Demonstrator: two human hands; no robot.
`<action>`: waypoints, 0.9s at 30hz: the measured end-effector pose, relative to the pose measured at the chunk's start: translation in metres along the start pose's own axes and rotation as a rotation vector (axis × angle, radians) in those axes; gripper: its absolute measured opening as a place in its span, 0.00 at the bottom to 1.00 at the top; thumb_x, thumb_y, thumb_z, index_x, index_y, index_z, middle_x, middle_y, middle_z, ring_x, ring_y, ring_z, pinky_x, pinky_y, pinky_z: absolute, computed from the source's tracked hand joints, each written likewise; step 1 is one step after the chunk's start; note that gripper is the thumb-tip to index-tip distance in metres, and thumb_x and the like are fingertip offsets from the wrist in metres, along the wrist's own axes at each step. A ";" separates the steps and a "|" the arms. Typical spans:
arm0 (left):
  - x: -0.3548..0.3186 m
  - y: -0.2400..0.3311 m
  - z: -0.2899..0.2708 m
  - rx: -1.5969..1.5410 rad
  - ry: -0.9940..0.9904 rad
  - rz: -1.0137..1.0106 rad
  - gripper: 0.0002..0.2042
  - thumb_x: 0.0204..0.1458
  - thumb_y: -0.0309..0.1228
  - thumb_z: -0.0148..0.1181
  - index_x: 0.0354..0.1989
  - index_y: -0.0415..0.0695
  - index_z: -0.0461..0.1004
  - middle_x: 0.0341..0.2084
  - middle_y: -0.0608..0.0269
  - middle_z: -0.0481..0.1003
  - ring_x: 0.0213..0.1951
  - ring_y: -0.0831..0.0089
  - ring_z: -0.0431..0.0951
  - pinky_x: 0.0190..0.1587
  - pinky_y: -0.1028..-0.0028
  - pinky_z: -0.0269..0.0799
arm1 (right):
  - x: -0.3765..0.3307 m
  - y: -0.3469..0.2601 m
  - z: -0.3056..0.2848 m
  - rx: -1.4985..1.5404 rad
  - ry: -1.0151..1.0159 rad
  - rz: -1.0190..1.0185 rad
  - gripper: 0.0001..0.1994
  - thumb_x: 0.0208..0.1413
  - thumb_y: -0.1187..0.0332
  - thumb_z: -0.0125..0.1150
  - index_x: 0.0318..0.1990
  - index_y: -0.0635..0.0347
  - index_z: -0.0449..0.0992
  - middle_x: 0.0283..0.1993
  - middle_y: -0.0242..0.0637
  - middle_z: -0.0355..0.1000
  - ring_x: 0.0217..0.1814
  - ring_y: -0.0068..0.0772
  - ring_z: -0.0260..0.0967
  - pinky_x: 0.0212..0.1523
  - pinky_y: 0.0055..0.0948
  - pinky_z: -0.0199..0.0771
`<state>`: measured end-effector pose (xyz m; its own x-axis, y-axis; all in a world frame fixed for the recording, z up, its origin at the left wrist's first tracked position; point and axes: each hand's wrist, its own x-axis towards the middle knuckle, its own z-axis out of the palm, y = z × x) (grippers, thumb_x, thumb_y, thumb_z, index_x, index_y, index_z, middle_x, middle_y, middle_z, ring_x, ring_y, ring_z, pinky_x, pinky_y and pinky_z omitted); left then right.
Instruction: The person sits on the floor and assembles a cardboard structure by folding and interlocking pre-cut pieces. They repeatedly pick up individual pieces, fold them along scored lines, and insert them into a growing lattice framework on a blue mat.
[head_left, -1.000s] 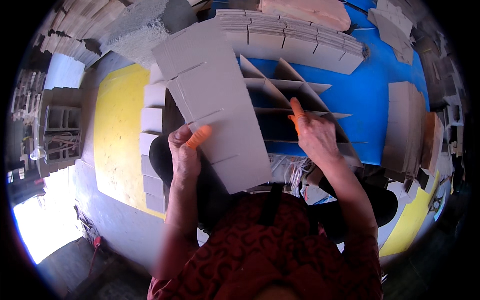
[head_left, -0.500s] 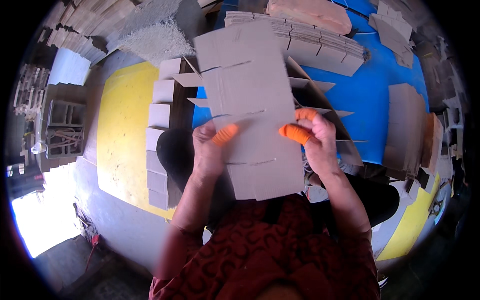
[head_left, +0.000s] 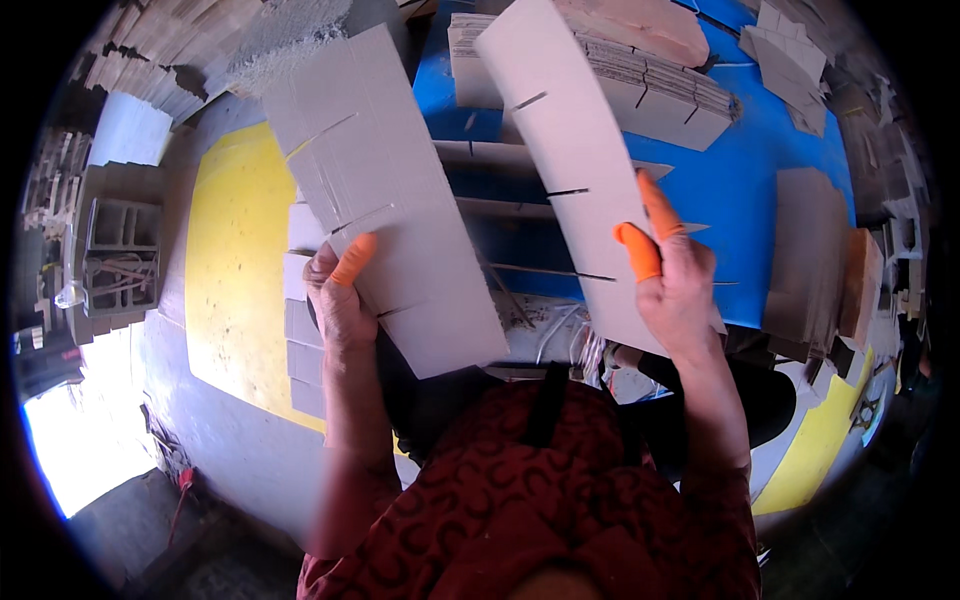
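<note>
My left hand [head_left: 338,300] pinched one slotted card [head_left: 385,190], and my right hand [head_left: 678,285] pinched another card [head_left: 580,170], both raised apart above the half-built divider grid [head_left: 520,215]. Behind it a stack [head_left: 660,85] of cards lay on the blue mat [head_left: 770,170].

Cardboard workshop floor: slotted divider stacks [head_left: 640,85] beyond right hand [head_left: 680,290], blue-yellow tarp [head_left: 770,160] beneath, concrete.

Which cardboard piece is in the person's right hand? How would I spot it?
Start at the blue sheet at the top right. In front of it the right hand, orange caps on two fingertips, holds a long, narrow slotted cardboard strip. The left hand's sheet is much wider.
</note>
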<state>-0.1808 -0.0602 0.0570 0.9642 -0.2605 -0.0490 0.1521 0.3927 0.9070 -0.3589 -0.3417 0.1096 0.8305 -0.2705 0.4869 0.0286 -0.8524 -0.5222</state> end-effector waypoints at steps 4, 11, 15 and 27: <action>0.001 0.001 0.008 -0.017 0.025 -0.025 0.09 0.52 0.28 0.64 0.40 0.40 0.82 0.33 0.58 0.82 0.32 0.70 0.83 0.35 0.70 0.80 | 0.000 -0.001 0.033 -0.091 -0.020 -0.108 0.36 0.42 0.84 0.62 0.64 0.69 0.61 0.39 0.54 0.76 0.31 0.43 0.78 0.30 0.33 0.79; 0.004 -0.002 0.003 -0.059 0.052 0.020 0.09 0.52 0.26 0.63 0.40 0.38 0.81 0.33 0.58 0.82 0.32 0.70 0.83 0.35 0.71 0.80 | 0.002 -0.011 0.033 -0.039 -0.004 -0.139 0.37 0.37 0.85 0.64 0.62 0.71 0.62 0.44 0.50 0.77 0.38 0.42 0.80 0.33 0.35 0.82; 0.006 -0.001 0.005 -0.101 0.008 0.026 0.09 0.53 0.26 0.63 0.41 0.37 0.81 0.33 0.58 0.82 0.32 0.70 0.83 0.35 0.71 0.80 | 0.004 -0.016 0.045 -0.108 -0.171 -0.064 0.39 0.37 0.84 0.61 0.64 0.69 0.61 0.39 0.45 0.77 0.35 0.40 0.79 0.33 0.29 0.81; 0.006 -0.005 0.023 0.160 0.062 -0.067 0.09 0.53 0.27 0.63 0.41 0.38 0.81 0.32 0.61 0.81 0.31 0.76 0.80 0.36 0.76 0.76 | 0.027 -0.032 0.055 -0.327 -0.402 0.047 0.36 0.44 0.82 0.60 0.66 0.68 0.60 0.36 0.43 0.77 0.35 0.34 0.77 0.34 0.29 0.79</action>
<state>-0.1813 -0.0841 0.0622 0.9655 -0.2241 -0.1325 0.1844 0.2293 0.9557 -0.3073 -0.2974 0.1007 0.9767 -0.1730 0.1271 -0.1356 -0.9561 -0.2596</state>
